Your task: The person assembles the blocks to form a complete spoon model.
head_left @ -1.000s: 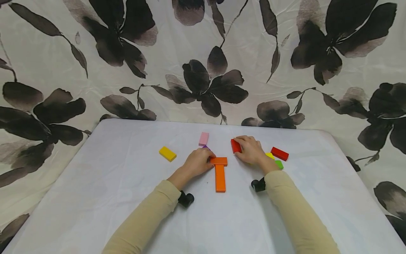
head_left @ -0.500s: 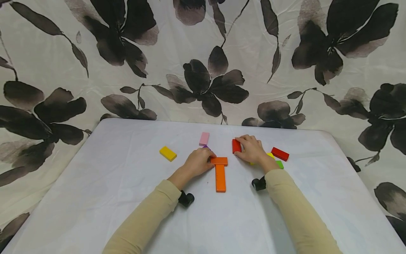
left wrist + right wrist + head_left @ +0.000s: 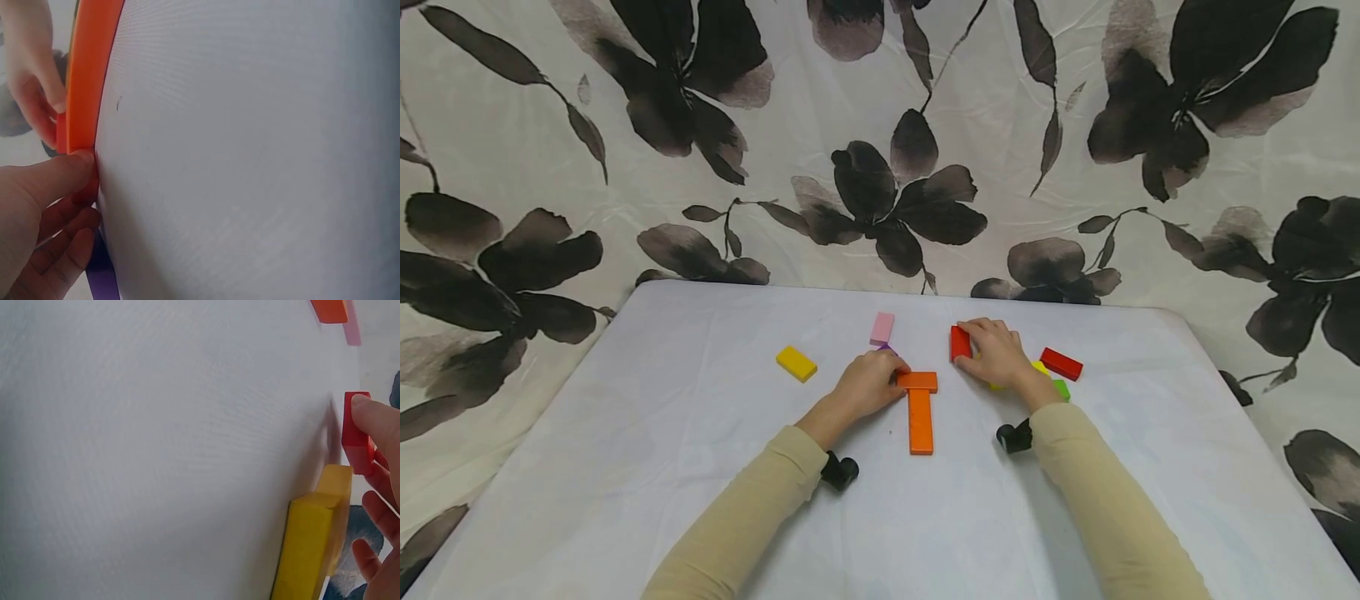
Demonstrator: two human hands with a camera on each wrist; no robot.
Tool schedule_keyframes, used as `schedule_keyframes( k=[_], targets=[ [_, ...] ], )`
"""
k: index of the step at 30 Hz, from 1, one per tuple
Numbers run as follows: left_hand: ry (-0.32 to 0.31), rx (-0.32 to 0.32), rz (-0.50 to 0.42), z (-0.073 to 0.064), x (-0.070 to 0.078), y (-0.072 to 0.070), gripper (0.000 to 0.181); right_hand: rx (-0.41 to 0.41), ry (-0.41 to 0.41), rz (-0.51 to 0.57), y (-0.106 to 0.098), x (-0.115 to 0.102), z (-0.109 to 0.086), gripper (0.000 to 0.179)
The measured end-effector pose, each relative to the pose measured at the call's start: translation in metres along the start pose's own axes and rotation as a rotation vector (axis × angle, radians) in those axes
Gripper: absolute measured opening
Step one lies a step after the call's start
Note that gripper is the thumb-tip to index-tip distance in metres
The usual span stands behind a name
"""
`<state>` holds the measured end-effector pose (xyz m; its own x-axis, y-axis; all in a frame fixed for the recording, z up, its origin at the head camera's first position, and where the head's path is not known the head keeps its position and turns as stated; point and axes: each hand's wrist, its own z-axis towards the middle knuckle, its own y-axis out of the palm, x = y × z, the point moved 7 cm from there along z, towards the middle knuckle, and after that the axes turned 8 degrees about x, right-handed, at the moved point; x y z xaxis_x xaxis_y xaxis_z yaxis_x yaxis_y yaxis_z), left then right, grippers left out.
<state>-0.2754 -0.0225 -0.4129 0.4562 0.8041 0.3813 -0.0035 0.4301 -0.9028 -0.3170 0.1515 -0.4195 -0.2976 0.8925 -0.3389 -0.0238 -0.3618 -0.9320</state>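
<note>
Red block (image 3: 959, 344) has shifted slightly right, pinched in the right hand (image 3: 997, 354).
Orange stem (image 3: 921, 423) abuts crossbar (image 3: 922, 382); a twist by the left hand (image 3: 865, 385), pinching its left end, could part them. Red block is beyond, rightward; its hand dropping could knock the yellow block (image 3: 303, 553).

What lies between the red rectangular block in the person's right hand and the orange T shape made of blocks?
Only bare white tabletop shows between the red block and the orange T shape; the head view shows this.

Red block (image 3: 357, 444) smooth (satin-looking); white tablecloth (image 3: 602, 467) matt, finely textured.
</note>
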Motion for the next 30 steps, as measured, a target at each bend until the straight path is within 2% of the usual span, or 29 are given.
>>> schedule_keyframes(
  k=[7, 16, 24, 30],
  targets=[
    [-0.012, -0.016, 0.006, 0.000, -0.001, 0.001, 0.027, 0.009, -0.007, 0.031, -0.006, -0.005, -0.004, 0.065],
    [-0.007, -0.008, 0.005, 0.000, -0.001, 0.001, 0.027, 0.024, -0.088, 0.056, -0.013, -0.016, -0.014, 0.066],
    [-0.008, -0.004, 0.004, 0.001, -0.002, 0.002, 0.027, 0.028, -0.103, 0.091, -0.014, -0.024, -0.025, 0.062],
    [0.000, 0.003, 0.003, 0.000, -0.001, 0.001, 0.026, 0.035, -0.139, 0.073, -0.012, -0.036, -0.037, 0.061]
  ],
)
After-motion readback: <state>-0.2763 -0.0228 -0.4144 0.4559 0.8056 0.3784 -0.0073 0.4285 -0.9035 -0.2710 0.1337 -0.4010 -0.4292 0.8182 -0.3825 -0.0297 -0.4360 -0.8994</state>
